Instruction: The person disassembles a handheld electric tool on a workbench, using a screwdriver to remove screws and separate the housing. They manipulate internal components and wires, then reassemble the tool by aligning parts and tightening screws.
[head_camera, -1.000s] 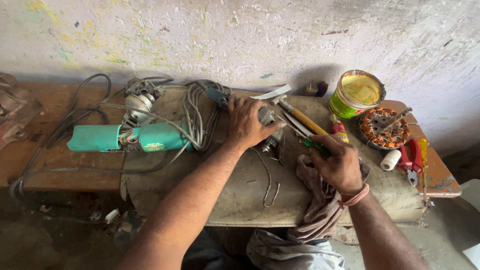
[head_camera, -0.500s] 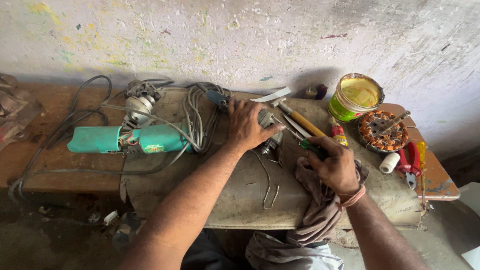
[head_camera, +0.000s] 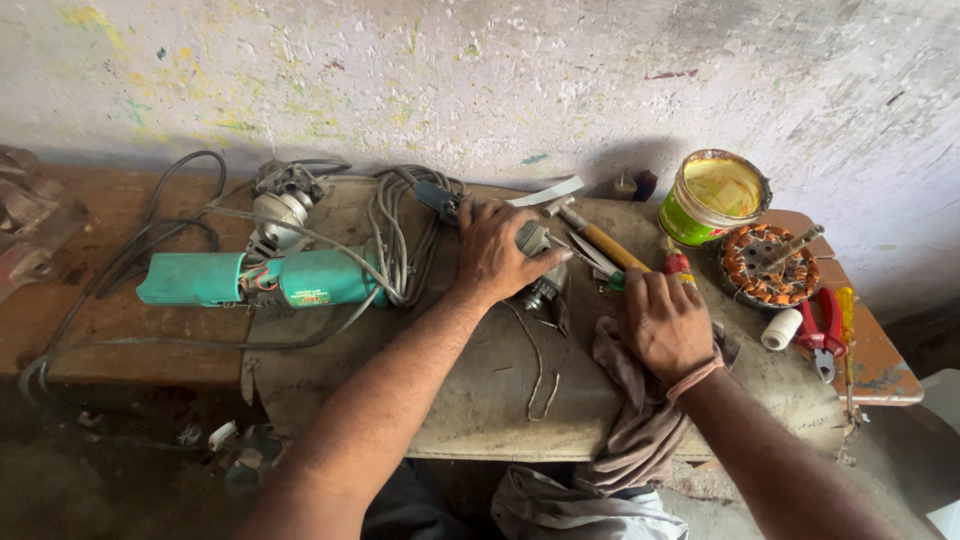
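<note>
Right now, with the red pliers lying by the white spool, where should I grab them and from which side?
Grip the red pliers by the two red handles, coming from above on the far side. They lie flat on the bench, metal jaws toward you; the white spool crowds their left.

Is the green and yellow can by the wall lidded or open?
Open. The can stands upright with no lid on it, and its yellowish inside shows from above. Whether it holds any contents, cannot tell.

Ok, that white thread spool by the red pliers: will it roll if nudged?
Probably. The white spool lies on its side near the table's edge, so a nudge could roll it off. It looks small and likely light; the red pliers beside it might stop it.
</note>
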